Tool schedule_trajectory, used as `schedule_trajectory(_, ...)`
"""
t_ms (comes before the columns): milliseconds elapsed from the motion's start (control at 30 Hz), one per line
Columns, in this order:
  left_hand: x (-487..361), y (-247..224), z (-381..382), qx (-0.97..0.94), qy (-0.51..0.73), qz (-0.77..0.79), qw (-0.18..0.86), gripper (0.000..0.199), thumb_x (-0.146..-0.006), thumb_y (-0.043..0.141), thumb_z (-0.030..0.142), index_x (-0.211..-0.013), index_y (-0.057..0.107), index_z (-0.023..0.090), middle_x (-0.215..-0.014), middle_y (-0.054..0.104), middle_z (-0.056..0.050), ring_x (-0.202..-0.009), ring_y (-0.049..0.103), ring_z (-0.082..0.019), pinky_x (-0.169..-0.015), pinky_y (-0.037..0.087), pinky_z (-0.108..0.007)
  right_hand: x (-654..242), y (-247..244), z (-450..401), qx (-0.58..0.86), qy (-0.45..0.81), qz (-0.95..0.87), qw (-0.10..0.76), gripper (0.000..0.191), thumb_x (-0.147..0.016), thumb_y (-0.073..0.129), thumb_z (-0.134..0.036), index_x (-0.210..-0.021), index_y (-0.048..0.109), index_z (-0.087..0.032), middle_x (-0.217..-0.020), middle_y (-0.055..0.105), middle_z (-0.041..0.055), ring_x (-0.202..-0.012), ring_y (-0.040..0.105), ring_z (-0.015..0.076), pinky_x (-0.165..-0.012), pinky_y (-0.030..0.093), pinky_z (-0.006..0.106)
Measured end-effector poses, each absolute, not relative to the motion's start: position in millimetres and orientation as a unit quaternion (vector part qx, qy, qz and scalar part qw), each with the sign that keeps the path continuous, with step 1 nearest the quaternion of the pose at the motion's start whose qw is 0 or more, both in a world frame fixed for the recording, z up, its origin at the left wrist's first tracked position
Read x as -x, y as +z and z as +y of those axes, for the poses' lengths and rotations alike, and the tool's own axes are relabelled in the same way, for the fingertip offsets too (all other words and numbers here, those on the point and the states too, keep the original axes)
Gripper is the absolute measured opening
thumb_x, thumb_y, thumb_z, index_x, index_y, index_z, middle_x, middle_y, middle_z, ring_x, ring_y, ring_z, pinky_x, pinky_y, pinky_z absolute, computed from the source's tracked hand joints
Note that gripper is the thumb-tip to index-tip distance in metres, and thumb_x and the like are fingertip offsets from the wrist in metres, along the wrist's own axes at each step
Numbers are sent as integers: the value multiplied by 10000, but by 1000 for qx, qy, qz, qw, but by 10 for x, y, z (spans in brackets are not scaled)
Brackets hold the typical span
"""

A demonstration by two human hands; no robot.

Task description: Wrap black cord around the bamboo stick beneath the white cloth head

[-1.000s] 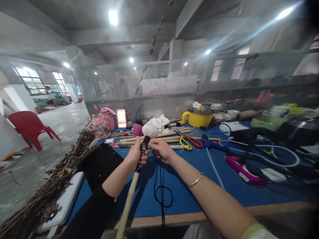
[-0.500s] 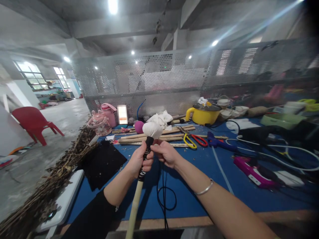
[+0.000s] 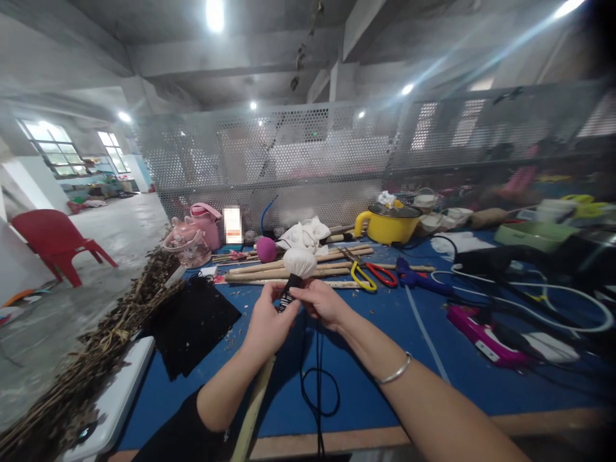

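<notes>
My left hand (image 3: pixel 271 319) is closed round a pale wooden stick (image 3: pixel 255 407) with a white cloth-covered round head (image 3: pixel 299 261). Below that head, black fabric and winds of black cord (image 3: pixel 285 300) cover the stick; part of the winding is hidden by my fingers. At the black neck my right hand (image 3: pixel 320 301) pinches, thumb and fingers together, on the cord. The loose black cord (image 3: pixel 318 350) hangs from beneath this hand and lies in a loop toward the table's front edge.
Yellow-handled scissors (image 3: pixel 362 276), red-handled scissors (image 3: pixel 382 274) and a blue glue gun (image 3: pixel 418 277) lie beyond my right hand. Black cloth (image 3: pixel 192 327) and dried plants (image 3: pixel 120 333) lie left. Behind are several sticks (image 3: pixel 289 273), a purple ball (image 3: pixel 266 249) and a yellow pot (image 3: pixel 392 224).
My left hand has turned over the stick, its back now facing up and covering more of the winding. The stick's head has tipped slightly right. My right hand stays at the neck.
</notes>
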State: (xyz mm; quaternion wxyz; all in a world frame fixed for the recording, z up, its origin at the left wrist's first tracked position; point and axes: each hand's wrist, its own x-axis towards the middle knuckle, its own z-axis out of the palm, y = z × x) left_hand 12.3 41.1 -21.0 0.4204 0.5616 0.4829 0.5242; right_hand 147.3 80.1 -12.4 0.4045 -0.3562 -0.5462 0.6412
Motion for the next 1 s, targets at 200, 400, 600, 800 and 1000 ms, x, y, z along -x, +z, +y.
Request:
schedule_trajectory(200,-127,-163,370,-566,539,492,383,314,-712,616,376,-921,490,178,-833,627,-26,-386,471,-50,-321,355,-173,-1477,-105,792,332,604,-578,437,315,-642,693,-415,-666,516,-155,-428,349,-90,-352,220,29,-358,102,219)
schedule_trajectory(400,-96,-101,374,-548,547,487,403,327,-706,626,360,-931,482,171,-834,622,-23,-377,457,-44,-319,366,-179,-1532,-97,803,328,650,-530,435,279,-606,706,-369,-624,523,-159,-381,305,-104,-327,177,29,-353,64,217)
schedule_trajectory(600,-127,-80,354,-507,553,473,462,350,-700,634,355,-936,445,179,-670,581,30,-412,505,-76,-359,402,-189,-1491,-154,821,336,662,-511,432,296,-631,695,-385,-635,498,-164,-356,295,-112,-312,162,29,-328,58,199)
schedule_trajectory(800,-145,-60,351,-476,559,459,500,365,-667,671,361,-860,420,178,-562,564,54,-416,535,-94,-401,429,-197,-1500,-117,810,297,674,-517,436,326,-624,719,-352,-791,510,-166,-406,362,-121,-315,143,23,-304,70,183)
schedule_trajectory(1000,-66,-95,443,-417,479,415,651,329,-653,653,392,-797,501,137,-725,659,-58,-438,555,-93,-395,402,-189,-1513,-184,835,281,706,-516,396,346,-651,700,-400,-793,514,-146,-512,505,-54,-321,195,6,-318,57,187)
